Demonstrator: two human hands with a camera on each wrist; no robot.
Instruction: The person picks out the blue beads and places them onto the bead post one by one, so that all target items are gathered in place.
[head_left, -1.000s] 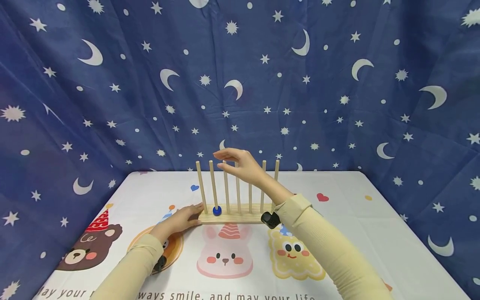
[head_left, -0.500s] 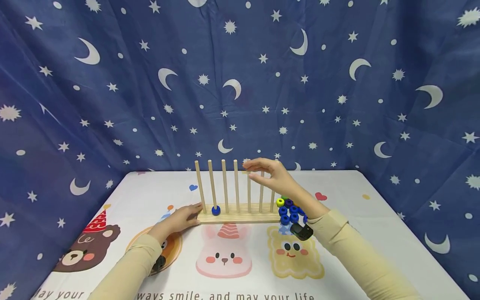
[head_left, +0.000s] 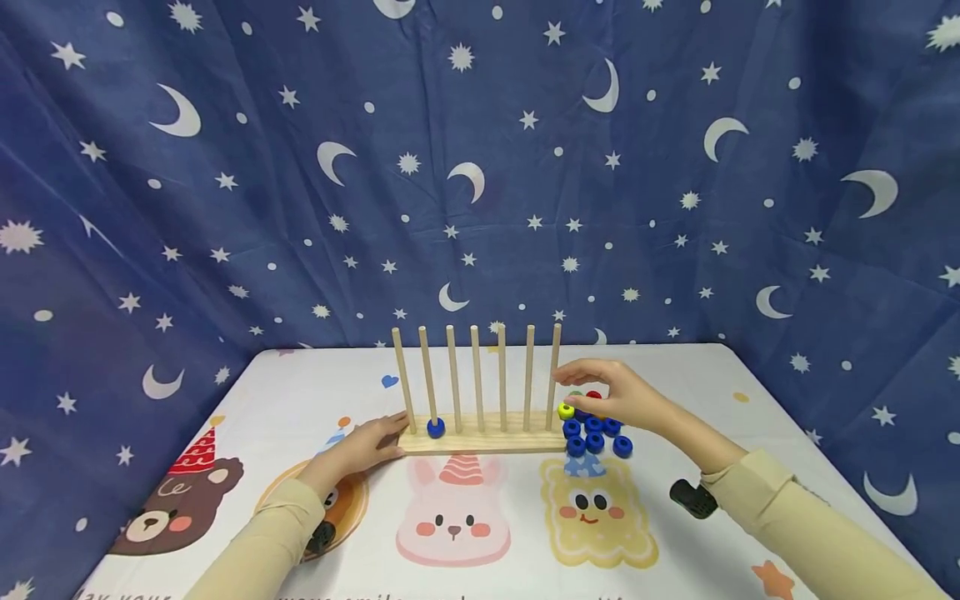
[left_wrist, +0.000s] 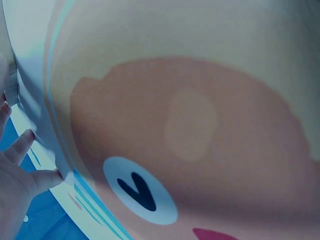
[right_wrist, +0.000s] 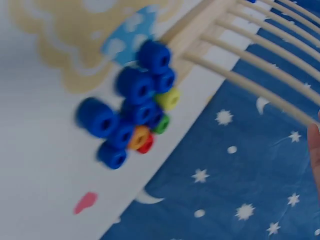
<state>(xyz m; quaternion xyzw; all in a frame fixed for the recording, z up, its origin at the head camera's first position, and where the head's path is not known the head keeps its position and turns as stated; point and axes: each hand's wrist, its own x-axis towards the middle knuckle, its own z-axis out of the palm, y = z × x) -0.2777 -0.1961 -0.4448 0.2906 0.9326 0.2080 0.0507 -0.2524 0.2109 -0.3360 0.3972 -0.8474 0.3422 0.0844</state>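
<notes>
A pale wooden peg rack (head_left: 480,440) with several upright rods stands mid-table in the head view. One blue bead (head_left: 436,428) sits at the bottom of its second rod from the left. My left hand (head_left: 362,446) holds the rack's left end, thumb at the front corner and fingers at the back. Over the loose beads to the right hovers my right hand (head_left: 618,393), its thumb and fingers apart with nothing between them. Mostly blue beads (head_left: 594,442) lie there, with a yellow bead (right_wrist: 167,98), an orange bead (right_wrist: 138,137), a green bead (right_wrist: 161,123) and a red bead (right_wrist: 145,144).
A white cloth (head_left: 450,583) with printed cartoon figures covers the table. Behind it hangs a blue curtain (head_left: 390,208) with moons and stars. A small black camera (head_left: 693,498) is strapped at the right wrist.
My right hand has moved right and down, from above the rack's rods to over the bead pile, uncovering the beads. My left hand stays at the rack's left end.
</notes>
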